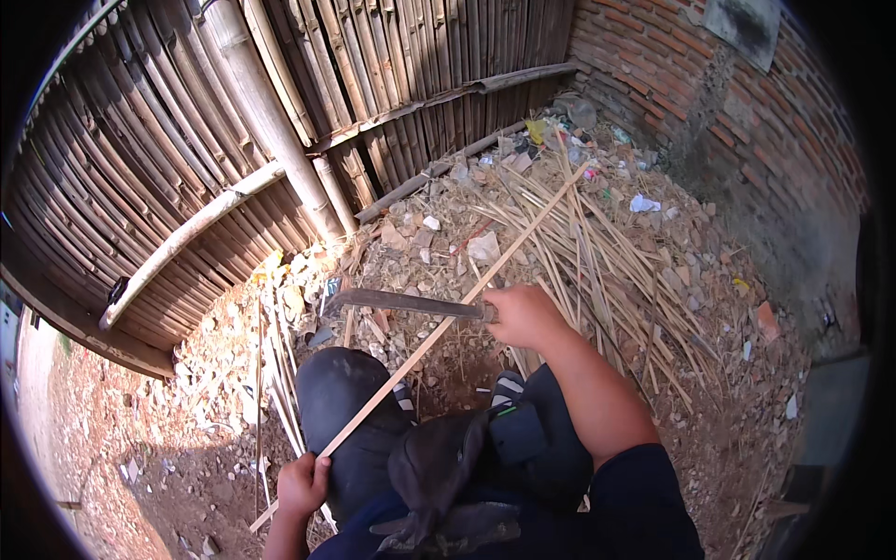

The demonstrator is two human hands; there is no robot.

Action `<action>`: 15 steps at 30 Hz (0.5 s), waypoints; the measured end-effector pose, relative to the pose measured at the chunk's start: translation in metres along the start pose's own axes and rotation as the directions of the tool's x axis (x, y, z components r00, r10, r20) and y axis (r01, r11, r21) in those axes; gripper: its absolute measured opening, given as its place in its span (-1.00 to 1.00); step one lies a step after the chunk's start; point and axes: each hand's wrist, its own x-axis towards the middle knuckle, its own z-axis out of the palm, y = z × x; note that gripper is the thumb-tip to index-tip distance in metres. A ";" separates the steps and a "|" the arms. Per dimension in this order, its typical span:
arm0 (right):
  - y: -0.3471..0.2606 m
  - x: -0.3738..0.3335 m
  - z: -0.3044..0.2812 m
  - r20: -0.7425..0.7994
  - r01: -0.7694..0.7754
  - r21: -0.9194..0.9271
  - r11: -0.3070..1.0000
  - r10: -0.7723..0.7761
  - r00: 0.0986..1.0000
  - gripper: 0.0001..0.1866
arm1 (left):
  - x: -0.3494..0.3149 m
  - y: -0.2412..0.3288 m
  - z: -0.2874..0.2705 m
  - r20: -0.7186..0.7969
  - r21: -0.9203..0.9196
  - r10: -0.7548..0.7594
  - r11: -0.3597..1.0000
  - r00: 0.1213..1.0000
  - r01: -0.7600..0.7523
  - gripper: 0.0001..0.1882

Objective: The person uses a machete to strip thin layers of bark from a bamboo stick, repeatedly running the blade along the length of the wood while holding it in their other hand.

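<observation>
A long, pale bamboo strip (pixel 387 385) runs slantwise from beside my left hip up over the ground toward the far right. Low on the left, my left hand (pixel 301 483) is closed around it near its lower end. In my right hand (pixel 525 317), at the middle, is the handle of a machete (pixel 397 301). Its dark blade points left with a hooked tip, and it crosses the strip just left of my fist. Whether blade and strip touch, I cannot tell. My bent knee (pixel 341 392) is close beside the strip.
Many loose bamboo strips (pixel 621 294) lie heaped on the right, and more strips (pixel 278 373) lie by my left leg. Rubble and litter (pixel 644 203) cover the ground. A bamboo wall (pixel 411 84) stands ahead and left, a brick wall (pixel 644 70) at the far right.
</observation>
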 end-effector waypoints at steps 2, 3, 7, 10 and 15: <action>0.007 0.005 0.005 0.020 0.094 -0.059 0.994 -0.093 0.995 -0.61 | 0.002 -0.002 -0.001 0.025 -0.028 -0.020 0.999 1.000 0.020 -0.47; 0.022 0.010 0.010 0.035 0.035 0.032 0.999 -0.037 0.999 -0.57 | 0.003 -0.001 -0.001 0.049 -0.062 -0.031 0.998 0.998 0.034 -0.47; 0.057 0.025 0.014 -0.125 -0.158 0.188 0.969 0.183 0.975 -0.47 | 0.003 0.003 0.000 0.018 -0.086 -0.072 0.994 0.997 0.073 -0.47; 0.040 0.018 0.009 -0.052 -0.206 0.130 0.970 0.214 0.975 -0.51 | 0.001 0.010 -0.005 0.011 -0.011 -0.068 0.998 0.998 0.068 -0.46; -0.012 0.001 -0.002 0.158 0.011 -0.131 0.991 0.009 0.987 -0.63 | -0.001 0.001 -0.003 -0.006 0.064 -0.039 0.997 0.999 0.039 -0.46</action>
